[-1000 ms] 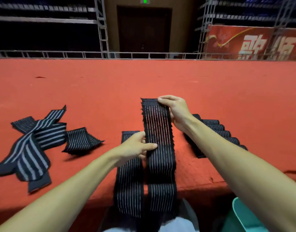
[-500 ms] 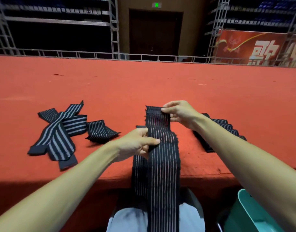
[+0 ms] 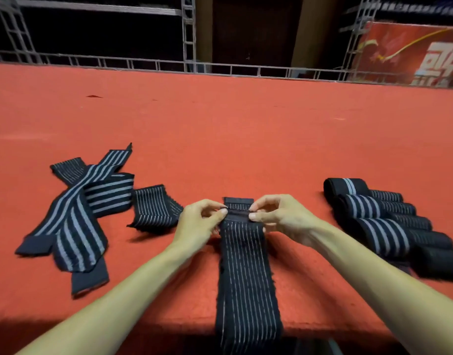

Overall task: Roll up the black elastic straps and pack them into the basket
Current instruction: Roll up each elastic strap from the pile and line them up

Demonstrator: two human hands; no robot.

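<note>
A long black elastic strap (image 3: pixel 245 272) with thin white lines lies flat on the red surface and hangs over its near edge. Its far end is folded over, and both hands pinch that fold. My left hand (image 3: pixel 198 224) holds the fold's left side between thumb and fingertips. My right hand (image 3: pixel 279 216) pinches its right side. Several rolled-up straps (image 3: pixel 381 221) lie in a row at the right. A loose pile of unrolled straps (image 3: pixel 79 206) lies at the left. The basket is out of view.
The red carpeted surface (image 3: pixel 220 129) stretches far ahead to a metal railing (image 3: pixel 220 69). A red banner (image 3: pixel 412 55) hangs at the back right. The surface's near edge runs just below my forearms.
Both hands have come together at the strap's far end and folded it over. The view has shifted, so the rolled straps at the right show fully and the teal basket has left the frame.
</note>
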